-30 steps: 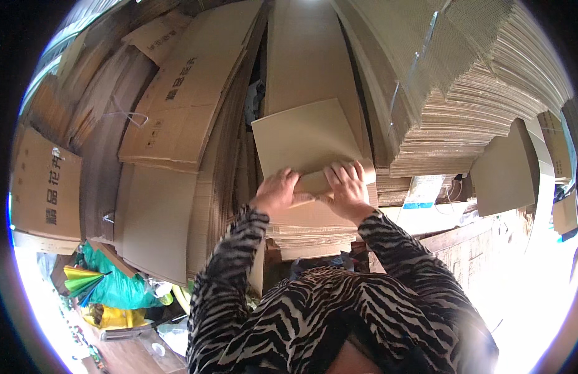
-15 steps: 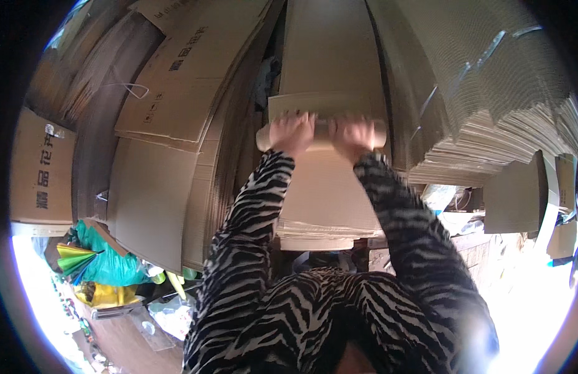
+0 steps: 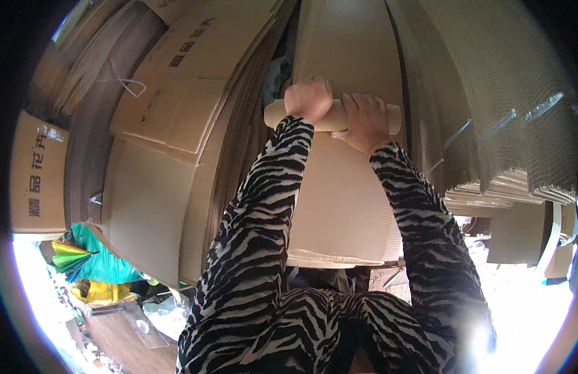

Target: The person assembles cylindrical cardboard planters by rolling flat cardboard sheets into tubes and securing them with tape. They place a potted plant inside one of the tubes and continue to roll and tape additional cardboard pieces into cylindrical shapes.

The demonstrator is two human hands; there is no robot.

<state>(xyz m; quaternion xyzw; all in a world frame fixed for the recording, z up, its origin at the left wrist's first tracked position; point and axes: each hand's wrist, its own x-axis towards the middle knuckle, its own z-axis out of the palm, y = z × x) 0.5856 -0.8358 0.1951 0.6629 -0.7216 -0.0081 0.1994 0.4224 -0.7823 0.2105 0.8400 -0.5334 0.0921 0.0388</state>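
A pale brown cardboard roll (image 3: 337, 118) lies crosswise on a stack of flat cardboard sheets (image 3: 339, 199) in front of me. My left hand (image 3: 308, 101) is closed over the left part of the roll, with its fingertips curled out of sight. Beside it, my right hand (image 3: 367, 123) wraps over the right part of the roll, fingers across the top and thumb on the near side. Both ends of the roll stick out past my hands. The far side of the roll is hidden.
Tall stacks of folded cardboard boxes (image 3: 161, 93) stand close on the left. Corrugated sheets (image 3: 488, 93) bound with clear strapping rise on the right. At the lower left lie a green plastic bag (image 3: 105, 252), a yellow bag (image 3: 105, 292) and a clear bag (image 3: 167, 315).
The roll and both hands appear slightly farther away and to the right. The raised sheet edge behind the roll no longer shows. My left hand now looks more like a fist. The view has shifted.
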